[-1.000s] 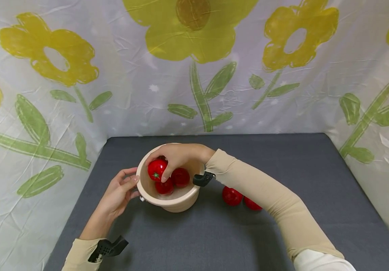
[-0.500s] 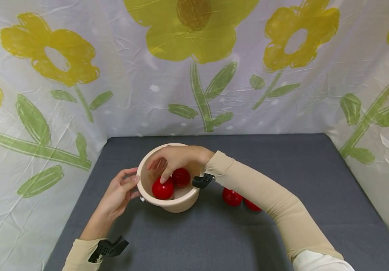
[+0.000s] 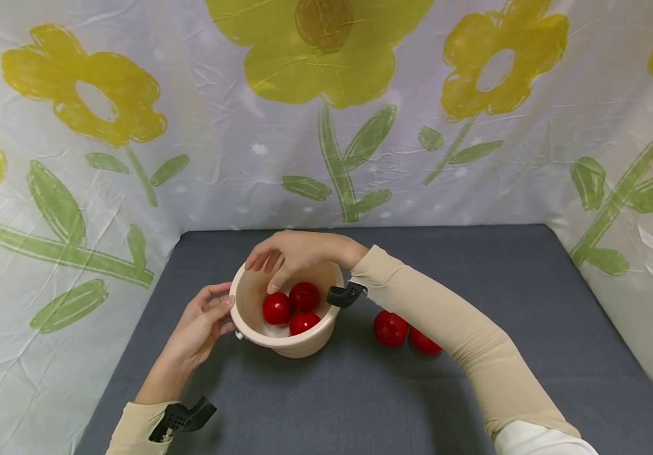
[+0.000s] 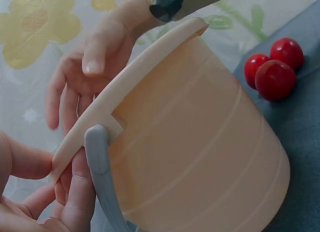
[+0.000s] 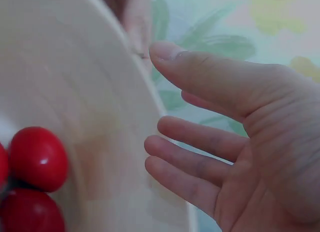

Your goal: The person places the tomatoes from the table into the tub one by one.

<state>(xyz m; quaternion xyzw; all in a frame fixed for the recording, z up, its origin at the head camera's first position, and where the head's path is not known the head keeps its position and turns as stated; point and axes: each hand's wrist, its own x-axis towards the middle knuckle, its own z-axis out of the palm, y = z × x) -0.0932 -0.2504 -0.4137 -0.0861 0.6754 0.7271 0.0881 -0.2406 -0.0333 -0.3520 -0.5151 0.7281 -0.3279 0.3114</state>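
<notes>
A beige bucket (image 3: 300,346) stands on the dark cloth, tilted in the left wrist view, with its grey handle (image 4: 101,174) hanging down the side. My left hand (image 3: 204,322) pinches the bucket's rim between thumb and fingers. Inside lie three red tomatoes: one at the left (image 3: 276,308), one at the back (image 3: 305,296) and one at the front (image 3: 304,323). Over the far part of the opening hovers my right hand (image 3: 298,253), holding nothing; its fingers (image 5: 195,152) are spread loosely near the rim.
Three more tomatoes (image 4: 276,80) rest on the cloth right of the bucket; in the head view the right sleeve (image 3: 446,309) partly covers that group. A flower-printed curtain (image 3: 235,164) stands behind and at both sides of the dark table (image 3: 508,265).
My right hand lets go of a tomato inside the bucket and rises slightly out of it. That tomato drops in, and the tomatoes shift about. My left hand stays on the rim.
</notes>
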